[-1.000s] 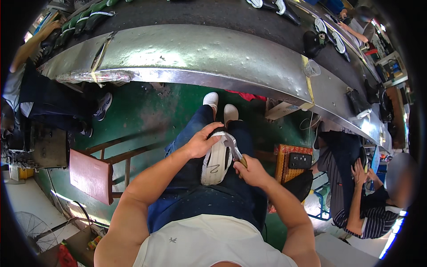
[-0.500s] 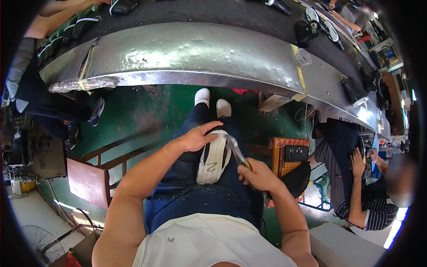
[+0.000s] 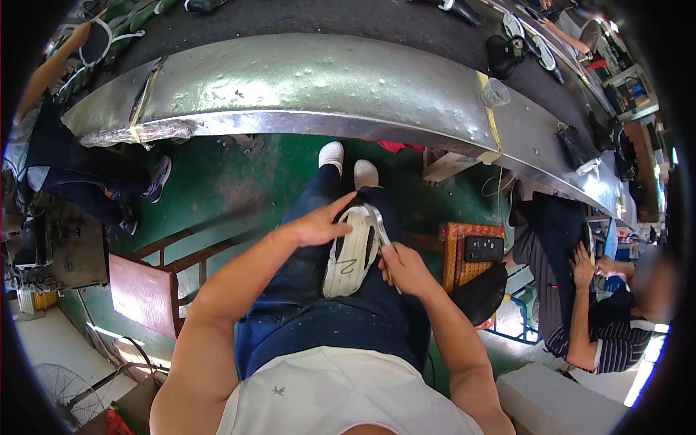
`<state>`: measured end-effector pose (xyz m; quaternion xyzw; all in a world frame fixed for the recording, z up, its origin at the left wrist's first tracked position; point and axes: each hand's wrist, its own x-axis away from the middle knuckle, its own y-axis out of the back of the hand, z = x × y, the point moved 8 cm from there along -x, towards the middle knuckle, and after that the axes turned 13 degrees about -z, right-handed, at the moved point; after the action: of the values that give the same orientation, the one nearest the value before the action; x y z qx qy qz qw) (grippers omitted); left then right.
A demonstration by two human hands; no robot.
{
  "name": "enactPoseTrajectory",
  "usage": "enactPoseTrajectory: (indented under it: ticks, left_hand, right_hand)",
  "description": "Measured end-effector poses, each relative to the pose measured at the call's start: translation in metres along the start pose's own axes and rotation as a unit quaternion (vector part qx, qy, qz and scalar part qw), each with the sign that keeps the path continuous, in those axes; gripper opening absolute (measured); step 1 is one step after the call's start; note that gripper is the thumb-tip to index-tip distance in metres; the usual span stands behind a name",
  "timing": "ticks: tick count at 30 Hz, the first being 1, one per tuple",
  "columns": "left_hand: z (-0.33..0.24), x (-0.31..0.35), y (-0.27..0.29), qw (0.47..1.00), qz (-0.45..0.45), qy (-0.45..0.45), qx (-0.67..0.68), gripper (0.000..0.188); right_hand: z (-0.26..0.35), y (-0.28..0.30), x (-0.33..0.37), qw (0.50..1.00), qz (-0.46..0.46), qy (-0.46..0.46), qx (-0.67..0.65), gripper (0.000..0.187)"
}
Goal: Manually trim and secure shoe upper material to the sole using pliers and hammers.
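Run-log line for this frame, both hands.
left hand: holds far end of white shoe | right hand: grips metal tool | tool head: by shoe's right edge, contact unclear | shoe: on lap

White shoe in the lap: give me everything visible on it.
The white shoe lies lengthwise on the dark blue trousers, one end toward the torso. Its upward face is long, off-white and rounded at the near end, with a dark curved, drawn-looking mark there and dark areas along the right edge and far end. Material: unclear, perhaps fabric or leather. The left hand grips it around the far left; the metal tool in the right hand is at its right edge, contact unclear.
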<state>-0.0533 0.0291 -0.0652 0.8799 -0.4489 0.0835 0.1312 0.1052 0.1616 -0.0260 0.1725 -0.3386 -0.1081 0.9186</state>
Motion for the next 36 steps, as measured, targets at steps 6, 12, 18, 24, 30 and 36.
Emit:
enactPoseTrajectory:
  ticks: [6,12,18,24,30,36]
  left_hand:
    - [0.029,0.033,-0.004,0.983,-0.117,0.086,-0.111,0.073]
    - [0.008,0.057,-0.012,0.99,-0.045,0.129,0.046,0.094]
    - [0.027,0.086,-0.03,0.994,-0.031,0.092,-0.057,0.111]
    - [0.018,0.097,-0.042,0.996,-0.068,0.042,-0.049,0.117]
    - [0.026,0.098,-0.044,0.988,-0.084,0.091,-0.092,0.116]
    - [0.03,0.104,-0.05,0.99,-0.072,0.116,-0.037,0.116]
  right_hand:
    - [-0.039,0.008,0.023,0.99,-0.098,0.089,-0.049,0.029]
    - [-0.014,0.004,0.066,0.98,-0.027,0.147,0.131,0.029]
    - [0.001,0.002,0.079,0.927,-0.018,0.239,0.289,0.051]
    - [0.029,-0.005,0.085,0.815,-0.086,0.41,0.401,0.055]
    - [0.035,-0.021,0.075,0.872,0.063,0.27,0.404,0.039]
    - [0.029,-0.015,0.072,0.9,0.08,0.304,0.302,0.036]
